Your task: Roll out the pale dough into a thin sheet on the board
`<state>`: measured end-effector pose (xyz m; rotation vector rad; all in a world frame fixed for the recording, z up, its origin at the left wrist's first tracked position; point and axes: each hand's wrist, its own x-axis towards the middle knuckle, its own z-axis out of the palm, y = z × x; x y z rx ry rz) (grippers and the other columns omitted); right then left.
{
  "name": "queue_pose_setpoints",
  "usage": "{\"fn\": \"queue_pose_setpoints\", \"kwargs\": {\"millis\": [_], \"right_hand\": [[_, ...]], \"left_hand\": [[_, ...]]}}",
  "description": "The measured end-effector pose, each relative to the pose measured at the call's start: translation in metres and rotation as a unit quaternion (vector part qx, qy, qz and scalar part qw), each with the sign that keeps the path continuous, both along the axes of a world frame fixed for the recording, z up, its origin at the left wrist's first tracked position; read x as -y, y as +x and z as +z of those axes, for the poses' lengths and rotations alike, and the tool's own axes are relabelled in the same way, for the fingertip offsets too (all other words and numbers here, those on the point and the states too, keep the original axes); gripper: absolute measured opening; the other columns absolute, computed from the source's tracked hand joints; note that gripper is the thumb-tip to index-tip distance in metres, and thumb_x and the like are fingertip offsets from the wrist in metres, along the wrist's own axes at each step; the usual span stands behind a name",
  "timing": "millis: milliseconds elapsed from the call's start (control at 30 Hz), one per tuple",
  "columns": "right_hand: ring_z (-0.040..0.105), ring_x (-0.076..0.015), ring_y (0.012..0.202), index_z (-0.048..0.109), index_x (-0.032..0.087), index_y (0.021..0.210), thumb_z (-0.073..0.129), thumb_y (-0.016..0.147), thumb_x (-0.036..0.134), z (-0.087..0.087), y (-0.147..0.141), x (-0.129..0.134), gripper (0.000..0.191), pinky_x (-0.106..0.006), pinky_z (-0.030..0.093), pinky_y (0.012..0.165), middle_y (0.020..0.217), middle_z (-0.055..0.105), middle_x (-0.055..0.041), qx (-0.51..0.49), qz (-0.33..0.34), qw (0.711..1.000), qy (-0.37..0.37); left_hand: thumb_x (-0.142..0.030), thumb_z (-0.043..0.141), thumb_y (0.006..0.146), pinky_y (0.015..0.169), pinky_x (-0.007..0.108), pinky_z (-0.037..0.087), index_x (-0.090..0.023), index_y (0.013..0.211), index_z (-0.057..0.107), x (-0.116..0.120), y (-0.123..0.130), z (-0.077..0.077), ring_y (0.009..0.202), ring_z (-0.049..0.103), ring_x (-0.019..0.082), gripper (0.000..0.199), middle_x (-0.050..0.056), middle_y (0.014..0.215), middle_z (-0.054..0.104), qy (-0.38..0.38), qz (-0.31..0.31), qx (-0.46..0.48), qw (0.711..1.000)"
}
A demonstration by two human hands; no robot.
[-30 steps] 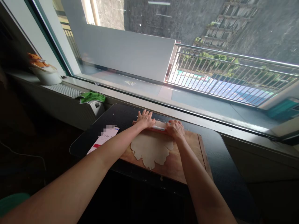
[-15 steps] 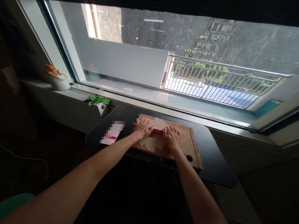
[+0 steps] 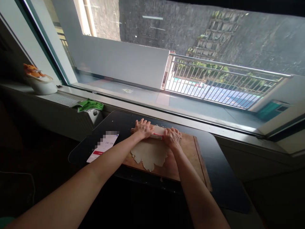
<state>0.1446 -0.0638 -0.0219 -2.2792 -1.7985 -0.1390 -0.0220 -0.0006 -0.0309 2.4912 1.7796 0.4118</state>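
A rolling pin [image 3: 157,136] with a red-and-white middle lies across a flattened sheet of dough [image 3: 149,154] with a ragged near edge. My left hand [image 3: 143,128] presses on the pin's left part, fingers over its top. On the right part, my right hand [image 3: 172,136] bears down with its fingers bent over the pin. Much of the pin is hidden under both hands. Beneath the dough is a wooden cutting board [image 3: 190,156] with a groove along its right side.
The board rests on a dark table [image 3: 226,171] against the window sill. A lit phone [image 3: 102,149] lies left of the board. Beyond the table's left are a radiator [image 3: 57,99], a green cloth [image 3: 90,105] and a white bucket [image 3: 41,84] with something orange on top.
Both hands have pushed the rolling pin away from me toward the dough's far part, so more dough shows on the near side. The view has tilted and shifted slightly.
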Motion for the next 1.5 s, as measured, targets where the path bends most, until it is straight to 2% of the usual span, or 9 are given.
{"fn": "queue_pose_setpoints", "kwargs": {"millis": [267, 467, 600, 767, 900, 1033, 1133, 1333, 1500], "right_hand": [[0.048, -0.0284, 0.130, 0.067, 0.017, 0.126, 0.038, 0.097, 0.034, 0.015, 0.013, -0.055, 0.044, -0.040, 0.035, 0.105, 0.138, 0.062, -0.0133, -0.049, -0.016, 0.996, -0.066], [0.049, -0.0290, 0.128, 0.065, 0.015, 0.129, 0.039, 0.096, 0.031, 0.015, 0.016, -0.066, 0.045, -0.040, 0.036, 0.104, 0.138, 0.061, -0.0151, -0.048, -0.007, 0.996, -0.078], [0.047, -0.0290, 0.130, 0.064, 0.016, 0.131, 0.039, 0.096, 0.034, 0.015, 0.013, -0.053, 0.047, -0.040, 0.036, 0.105, 0.140, 0.060, -0.0139, -0.050, -0.010, 0.995, -0.083], [0.051, -0.0287, 0.124, 0.071, 0.020, 0.121, 0.037, 0.097, 0.036, 0.011, 0.005, -0.022, 0.044, -0.042, 0.038, 0.102, 0.132, 0.064, -0.0131, -0.052, -0.016, 0.996, -0.076], [0.049, -0.0285, 0.125, 0.072, 0.019, 0.118, 0.035, 0.098, 0.034, 0.005, -0.004, 0.007, 0.044, -0.042, 0.035, 0.105, 0.130, 0.065, -0.0126, -0.036, -0.012, 0.998, -0.040], [0.045, -0.0283, 0.131, 0.068, 0.018, 0.125, 0.036, 0.098, 0.035, 0.001, -0.011, 0.031, 0.044, -0.041, 0.033, 0.108, 0.136, 0.061, -0.0127, -0.020, -0.007, 1.000, 0.005], [0.043, -0.0272, 0.135, 0.064, 0.019, 0.129, 0.035, 0.099, 0.035, -0.001, -0.014, 0.043, 0.045, -0.041, 0.031, 0.111, 0.140, 0.059, -0.0120, -0.022, -0.010, 1.000, 0.002], [0.040, -0.0280, 0.140, 0.060, 0.016, 0.136, 0.034, 0.101, 0.039, -0.002, -0.016, 0.051, 0.050, -0.042, 0.026, 0.115, 0.146, 0.055, -0.0144, -0.010, -0.019, 1.000, -0.008], [0.042, -0.0283, 0.137, 0.065, 0.017, 0.129, 0.036, 0.100, 0.037, 0.000, -0.015, 0.038, 0.045, -0.043, 0.028, 0.113, 0.142, 0.058, -0.0148, -0.014, -0.021, 1.000, 0.003]], "left_hand": [[-0.045, 0.038, 0.097, 0.112, 0.056, 0.031, -0.017, 0.121, 0.063, -0.054, 0.013, 0.006, 0.137, 0.042, 0.033, 0.045, 0.016, 0.135, 0.063, -0.009, 0.009, 0.016, 1.000], [-0.041, 0.044, 0.094, 0.112, 0.054, 0.031, -0.015, 0.119, 0.064, -0.065, 0.016, 0.006, 0.133, 0.045, 0.033, 0.041, 0.018, 0.131, 0.064, 0.000, 0.018, -0.001, 1.000], [-0.041, 0.044, 0.092, 0.110, 0.055, 0.033, -0.015, 0.121, 0.063, -0.052, 0.012, 0.007, 0.133, 0.044, 0.033, 0.043, 0.018, 0.134, 0.062, -0.026, 0.018, -0.008, 0.999], [-0.044, 0.038, 0.095, 0.113, 0.058, 0.028, -0.019, 0.121, 0.066, -0.019, 0.004, 0.007, 0.137, 0.041, 0.033, 0.046, 0.014, 0.135, 0.063, -0.035, 0.022, -0.012, 0.999], [-0.046, 0.036, 0.096, 0.114, 0.057, 0.026, -0.022, 0.118, 0.069, 0.011, -0.003, 0.004, 0.136, 0.043, 0.033, 0.046, 0.013, 0.133, 0.065, -0.007, 0.015, -0.006, 1.000], [-0.044, 0.036, 0.097, 0.115, 0.058, 0.025, -0.021, 0.114, 0.071, 0.037, -0.009, -0.001, 0.133, 0.045, 0.034, 0.045, 0.013, 0.133, 0.065, 0.055, 0.008, 0.005, 0.998], [-0.045, 0.038, 0.097, 0.115, 0.058, 0.026, -0.023, 0.121, 0.069, 0.050, -0.013, -0.005, 0.135, 0.044, 0.035, 0.045, 0.013, 0.138, 0.061, 0.072, 0.005, 0.017, 0.997], [-0.047, 0.040, 0.098, 0.116, 0.058, 0.023, -0.025, 0.126, 0.066, 0.059, -0.017, -0.005, 0.137, 0.043, 0.035, 0.044, 0.012, 0.133, 0.064, 0.048, 0.003, 0.033, 0.998], [-0.046, 0.040, 0.097, 0.116, 0.057, 0.025, -0.024, 0.117, 0.069, 0.044, -0.011, -0.001, 0.135, 0.045, 0.034, 0.042, 0.012, 0.132, 0.065, 0.054, 0.010, 0.017, 0.998]]}}
